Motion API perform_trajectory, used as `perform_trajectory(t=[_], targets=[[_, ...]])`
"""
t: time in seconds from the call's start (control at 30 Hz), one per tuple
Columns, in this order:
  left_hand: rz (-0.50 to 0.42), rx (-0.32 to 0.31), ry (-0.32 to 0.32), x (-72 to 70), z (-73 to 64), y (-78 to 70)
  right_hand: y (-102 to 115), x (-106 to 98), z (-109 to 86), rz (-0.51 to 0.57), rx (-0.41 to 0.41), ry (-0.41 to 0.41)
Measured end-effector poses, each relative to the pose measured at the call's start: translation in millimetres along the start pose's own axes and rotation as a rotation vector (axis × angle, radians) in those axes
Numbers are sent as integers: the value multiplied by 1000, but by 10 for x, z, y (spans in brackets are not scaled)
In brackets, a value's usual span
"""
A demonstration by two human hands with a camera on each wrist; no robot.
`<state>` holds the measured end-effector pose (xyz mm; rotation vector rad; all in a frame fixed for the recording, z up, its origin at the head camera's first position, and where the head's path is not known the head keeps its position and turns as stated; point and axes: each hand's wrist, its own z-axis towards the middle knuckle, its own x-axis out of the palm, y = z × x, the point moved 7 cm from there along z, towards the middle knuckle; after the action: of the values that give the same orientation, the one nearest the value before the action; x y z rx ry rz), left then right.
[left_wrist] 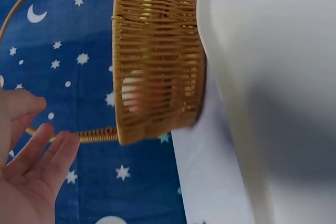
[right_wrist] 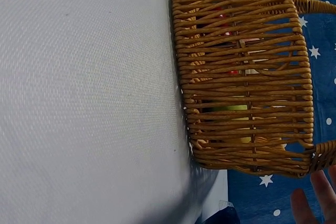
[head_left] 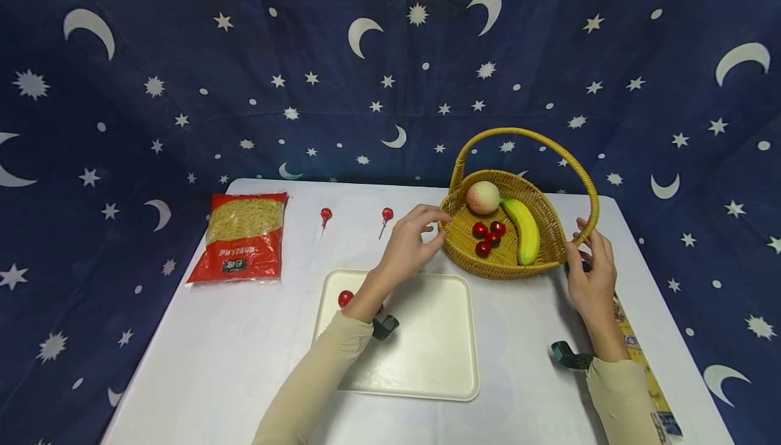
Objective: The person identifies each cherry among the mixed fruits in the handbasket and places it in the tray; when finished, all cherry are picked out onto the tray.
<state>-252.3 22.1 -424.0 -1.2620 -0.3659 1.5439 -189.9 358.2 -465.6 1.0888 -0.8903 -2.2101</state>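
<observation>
A woven wicker basket [head_left: 488,270] with an arched handle stands at the back right of the table. In it lie a peach [head_left: 483,198], a banana [head_left: 521,231] and several red cherries [head_left: 483,249]. My left hand [head_left: 410,245] is beside the basket's left rim, its fingers loosely bent and spread from the thumb, with nothing held. At the right end my right hand [head_left: 592,275] holds the foot of the handle, thumb on the near side and fingertips past it. The left wrist view shows those fingertips at the handle [left_wrist: 94,136].
A cream tray [head_left: 427,391] sits in front of the basket, with a red cherry [head_left: 345,298] partly beside my left forearm. Two red lollipops [head_left: 326,214] lie at the back. A red pasta bag [head_left: 244,238] is on the left, a yellow package [head_left: 637,357] under my right forearm.
</observation>
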Motion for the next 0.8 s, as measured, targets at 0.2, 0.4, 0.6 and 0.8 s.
perform_trajectory(t=[0.2,0.4,0.6,0.8], targets=[[22,3,64,291,255,-45,1,-4,-5,-11,12,2],[40,-29,117,598,430,9,-13,5,-3,-19,17,6],[147,-64,257,910,546,81,-17,7,-10,-19,22,10],[211,-71,436,1170,674,64,-35,7,2,-11,13,3]])
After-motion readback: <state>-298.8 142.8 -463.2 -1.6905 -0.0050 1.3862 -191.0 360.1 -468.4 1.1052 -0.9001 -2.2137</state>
